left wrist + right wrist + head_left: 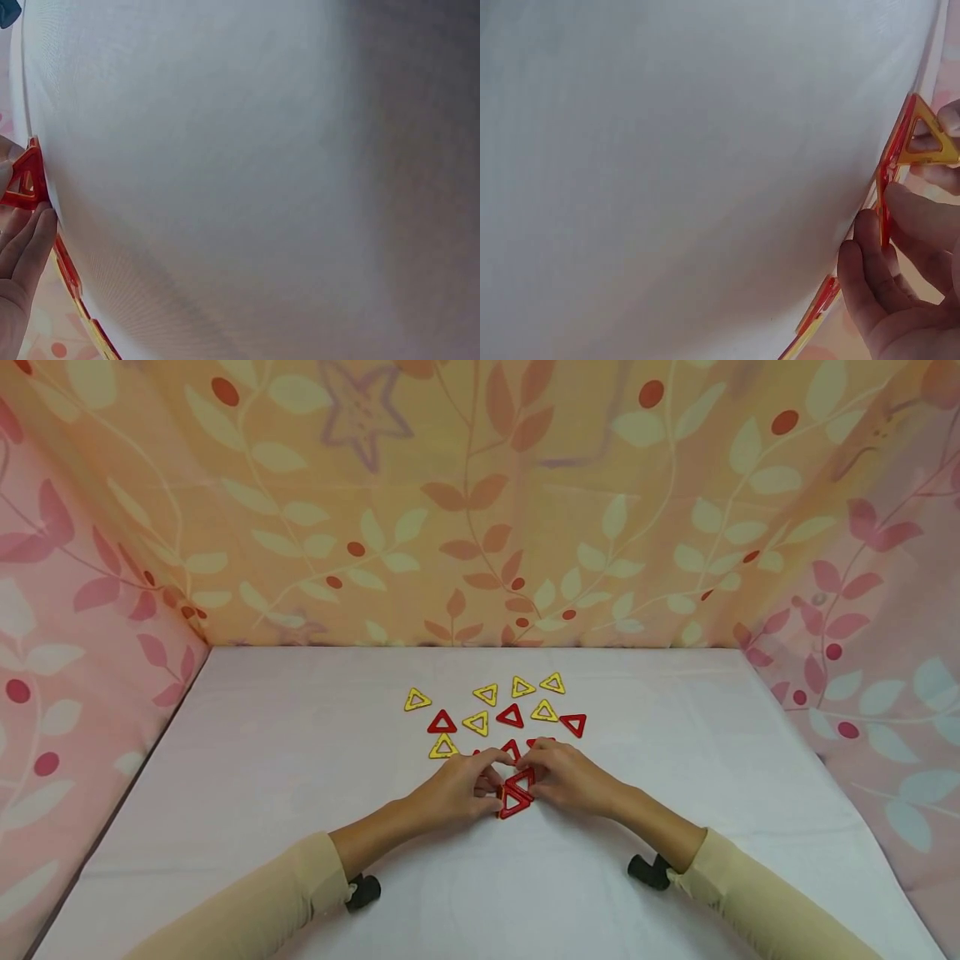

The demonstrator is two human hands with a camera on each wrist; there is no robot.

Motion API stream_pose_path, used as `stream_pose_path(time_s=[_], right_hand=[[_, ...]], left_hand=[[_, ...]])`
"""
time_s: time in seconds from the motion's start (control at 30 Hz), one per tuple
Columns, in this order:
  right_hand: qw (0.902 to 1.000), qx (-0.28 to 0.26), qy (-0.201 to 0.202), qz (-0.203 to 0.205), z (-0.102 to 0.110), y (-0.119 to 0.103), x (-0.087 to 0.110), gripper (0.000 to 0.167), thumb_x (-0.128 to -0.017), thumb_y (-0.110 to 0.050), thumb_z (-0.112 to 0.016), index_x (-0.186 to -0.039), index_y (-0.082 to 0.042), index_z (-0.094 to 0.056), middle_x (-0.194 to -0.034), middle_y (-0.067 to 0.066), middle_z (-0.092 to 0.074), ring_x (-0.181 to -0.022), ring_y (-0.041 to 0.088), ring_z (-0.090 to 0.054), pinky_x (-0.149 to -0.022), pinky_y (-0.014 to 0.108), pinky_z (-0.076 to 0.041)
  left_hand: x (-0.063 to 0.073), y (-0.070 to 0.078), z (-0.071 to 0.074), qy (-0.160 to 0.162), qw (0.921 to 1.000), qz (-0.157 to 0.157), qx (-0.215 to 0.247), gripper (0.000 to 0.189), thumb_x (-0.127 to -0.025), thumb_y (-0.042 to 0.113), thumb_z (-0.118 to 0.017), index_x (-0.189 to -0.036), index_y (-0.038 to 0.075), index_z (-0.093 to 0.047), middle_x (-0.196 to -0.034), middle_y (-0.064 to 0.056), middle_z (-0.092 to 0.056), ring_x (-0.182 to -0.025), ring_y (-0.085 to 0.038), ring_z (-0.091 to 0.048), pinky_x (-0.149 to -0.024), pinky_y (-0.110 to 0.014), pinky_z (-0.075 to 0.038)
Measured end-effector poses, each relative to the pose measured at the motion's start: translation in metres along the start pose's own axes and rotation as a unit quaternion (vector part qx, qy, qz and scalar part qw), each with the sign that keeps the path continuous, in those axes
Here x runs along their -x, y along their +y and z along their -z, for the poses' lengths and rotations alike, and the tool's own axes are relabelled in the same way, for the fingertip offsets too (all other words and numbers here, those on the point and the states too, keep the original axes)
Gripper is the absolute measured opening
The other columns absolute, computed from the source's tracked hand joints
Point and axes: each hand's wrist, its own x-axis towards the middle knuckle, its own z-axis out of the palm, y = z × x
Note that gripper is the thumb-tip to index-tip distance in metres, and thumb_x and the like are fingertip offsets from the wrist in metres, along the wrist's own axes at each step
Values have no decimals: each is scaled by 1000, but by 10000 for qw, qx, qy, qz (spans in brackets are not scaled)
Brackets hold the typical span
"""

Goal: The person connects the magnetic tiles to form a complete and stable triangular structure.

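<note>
Joined cluster (515, 803) of triangle tiles sits midway between the tabletop's left and right edges: two red triangles edge to edge, plus an amber triangle (922, 156) at their side, clear on my right wrist feed. I see the left hand (457, 789) gripping the cluster's left side, thumb and fingers curled; the right hand (573, 777) pinches its right-hand red tile. Beyond, toward the tabletop (247, 743)'s far edge, lie seven loose yellow triangles (417, 706) among loose red triangles (443, 729), some partly hidden by the hands. Floral cloth (465, 510) rises behind.
</note>
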Motion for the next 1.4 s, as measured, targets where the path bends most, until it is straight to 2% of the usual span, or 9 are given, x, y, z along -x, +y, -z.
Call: stream_pose_path(time_s=[0.17,0.4,0.57,0.83,1.4], right_hand=[[9999,-68,-8,-101,0,-4,0,28,-83,-6,-79,-110,-9,-73,-95,-2,-58,-86,12,-54,-74,26,-51],[9998,-2,54,-184,0,-9,1,29,-82,-8,-81,-110,-11,-73,-95,-4,-56,-86,10,-53,-74,25,-50],[9999,-81,45,-67,0,-11,2,28,-82,-7,-80,-108,-13,-73,-96,-5,-59,-86,9,-54,-76,27,-51],[9983,-529,-230,85,1,-14,1,28,-84,-3,-78,-111,-6,-70,-97,-2,-72,-83,8,-62,-77,26,-55],[9959,-833,-299,164,-4,-11,1,20,-83,-6,-80,-101,-9,-72,-85,-9,-68,-77,3,-62,-74,25,-55]], left_hand=[[1,0,0,19,10000,-24,78,52,-85,6,-79,-131,4,-54,-95,-3,-73,-86,-7,-69,-82,-25,-56],[2,0,-1,14,9999,122,89,54,-85,7,-79,-132,7,-54,-97,-1,-73,-88,-5,-68,-82,-22,-55],[2,0,-1,50,9998,177,126,53,-85,9,-79,-133,9,-54,-98,0,-73,-89,-6,-68,-83,-22,-54],[2,0,-1,64,9994,274,224,54,-85,8,-79,-132,10,-54,-98,0,-73,-90,-9,-69,-83,-21,-54],[1,-2,-2,49,9994,204,273,53,-85,6,-78,-133,9,-54,-98,-2,-73,-90,-10,-69,-82,-22,-55]])
